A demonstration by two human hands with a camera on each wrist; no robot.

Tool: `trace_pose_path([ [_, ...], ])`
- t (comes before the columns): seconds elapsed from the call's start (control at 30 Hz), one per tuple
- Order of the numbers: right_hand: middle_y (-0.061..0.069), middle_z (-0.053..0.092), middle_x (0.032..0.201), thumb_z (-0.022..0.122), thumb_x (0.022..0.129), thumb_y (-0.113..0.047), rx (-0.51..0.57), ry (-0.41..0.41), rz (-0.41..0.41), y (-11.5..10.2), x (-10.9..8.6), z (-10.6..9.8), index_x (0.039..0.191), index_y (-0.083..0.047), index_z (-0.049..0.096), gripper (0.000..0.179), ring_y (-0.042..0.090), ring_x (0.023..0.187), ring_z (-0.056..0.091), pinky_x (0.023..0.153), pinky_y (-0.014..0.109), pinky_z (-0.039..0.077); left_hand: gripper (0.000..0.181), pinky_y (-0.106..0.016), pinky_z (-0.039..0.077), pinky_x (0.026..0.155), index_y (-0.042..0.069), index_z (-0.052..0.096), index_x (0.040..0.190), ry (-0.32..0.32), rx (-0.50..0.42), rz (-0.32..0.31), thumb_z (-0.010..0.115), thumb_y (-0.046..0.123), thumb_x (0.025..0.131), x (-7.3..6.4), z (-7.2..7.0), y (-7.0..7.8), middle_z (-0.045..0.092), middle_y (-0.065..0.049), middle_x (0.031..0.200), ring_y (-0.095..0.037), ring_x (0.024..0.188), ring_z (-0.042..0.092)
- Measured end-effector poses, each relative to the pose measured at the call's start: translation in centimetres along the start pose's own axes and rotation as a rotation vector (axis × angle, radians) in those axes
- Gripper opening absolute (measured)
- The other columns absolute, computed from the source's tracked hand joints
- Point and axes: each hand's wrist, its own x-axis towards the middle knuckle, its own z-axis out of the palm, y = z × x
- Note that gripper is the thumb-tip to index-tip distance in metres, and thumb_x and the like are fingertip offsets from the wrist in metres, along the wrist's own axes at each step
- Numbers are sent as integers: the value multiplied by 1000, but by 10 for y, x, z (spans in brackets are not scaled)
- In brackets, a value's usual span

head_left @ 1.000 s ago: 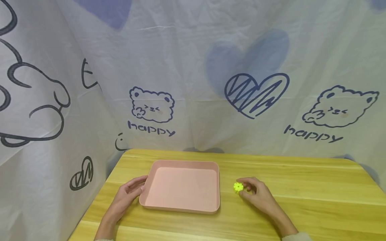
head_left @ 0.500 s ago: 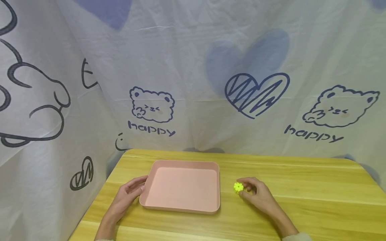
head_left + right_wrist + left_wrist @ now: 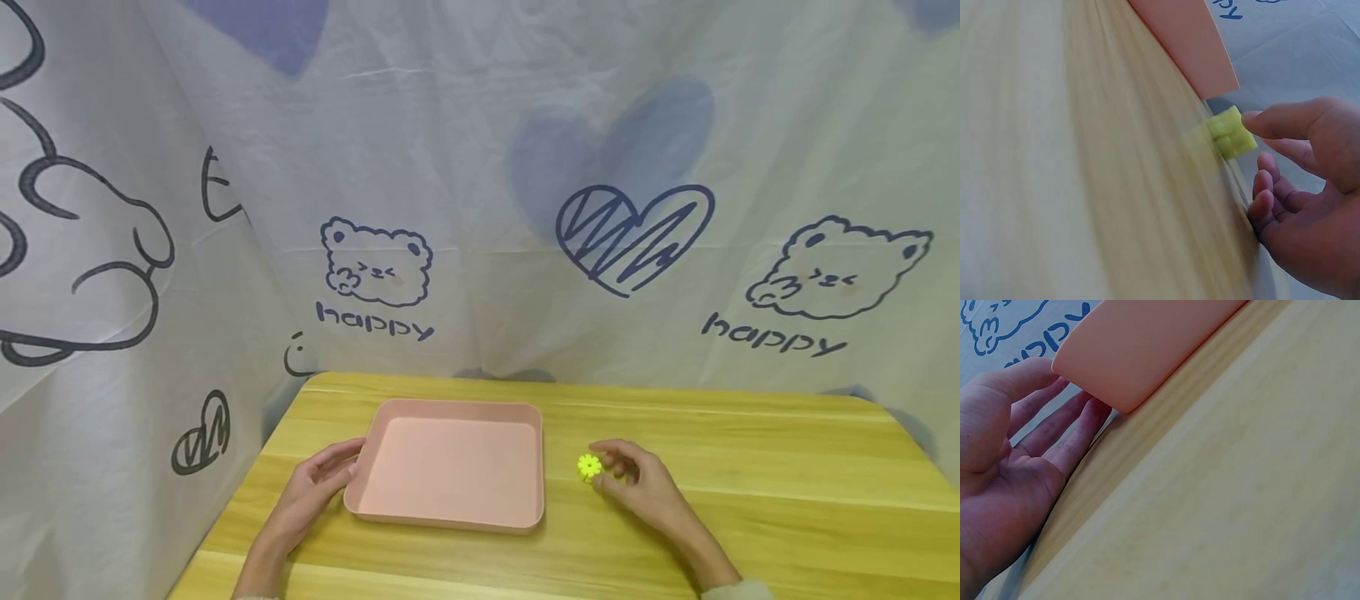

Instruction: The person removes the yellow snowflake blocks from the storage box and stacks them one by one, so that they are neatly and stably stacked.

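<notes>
A shallow pink rectangular tray (image 3: 450,467) lies on the wooden table. At its left side, my left hand (image 3: 307,496) rests with the thumb and relaxed fingertips (image 3: 1094,409) against the outer wall, near the lower edge. To the tray's right is a small bright yellow gear-shaped piece (image 3: 588,467) with notches round its rim and a hole in the middle. Around it are the thumb and index finger of my right hand (image 3: 641,487), the thumb tip right at its side. The other right fingers (image 3: 1263,203) curl loosely below, holding nothing.
The light wooden table (image 3: 750,475) reaches to both sides of the tray. Behind it and to the left hangs a white cloth (image 3: 480,167) printed with hearts and bear faces.
The head view has shifted very slightly. Both hands, the tray and the yellow piece stay in nearly the same places.
</notes>
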Motion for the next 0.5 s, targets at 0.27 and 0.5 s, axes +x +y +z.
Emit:
trace_pose_path([
  [0.27,13,61,113,74,95,-12,-26,54,57,-11,-7,-18,132,-7,65,38,21,99,57,80,27,52,49,-20,49,102,-8,47,147,-5,23,14,61,11,104,1,-6,1,49,-28,149,-6,122,61],
  [0.5,15,64,127,68,101,-20,-78,78,75,-13,-19,-35,136,-4,62,39,24,111,61,90,31,56,48,-22,51,101,-9,48,146,-22,21,24,61,10,104,-2,-12,-3,52,-25,148,-7,123,61],
])
